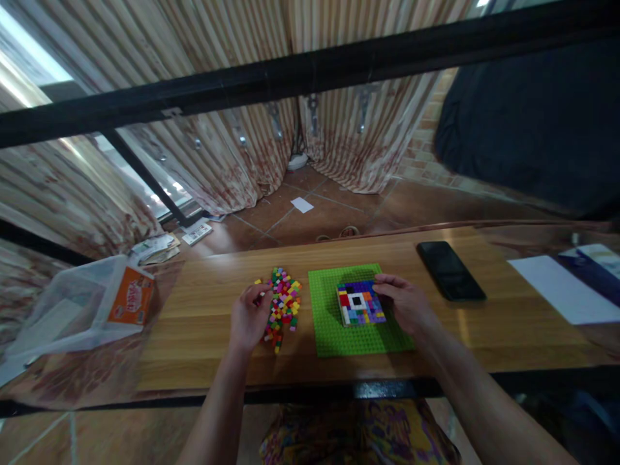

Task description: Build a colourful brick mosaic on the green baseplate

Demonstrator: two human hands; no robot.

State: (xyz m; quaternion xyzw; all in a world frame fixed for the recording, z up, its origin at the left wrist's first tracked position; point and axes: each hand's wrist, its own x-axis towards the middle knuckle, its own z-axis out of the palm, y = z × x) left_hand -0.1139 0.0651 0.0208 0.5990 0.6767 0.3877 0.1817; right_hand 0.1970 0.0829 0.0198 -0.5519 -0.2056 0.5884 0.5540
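Note:
A heap of small toy bricks (285,298) in mixed colours lies on the wooden table. At its left edge my left hand (250,315) is closed, thumb and fingers pinched together; what lies between the fingertips is too small to name. To the right, a square block of bricks (362,312) with a multicoloured top stands on a green baseplate (329,342). White bricks surround a dark spot in its pattern. My right hand (407,302) grips this block by its upper right edge, with thumb and fingers closed on it.
A black phone (450,270) lies right of the baseplate, and white paper (564,287) is beyond it. On the left stands a clear plastic bin (92,303) with an orange label. A dark metal bar (290,77) crosses beyond the table (194,323).

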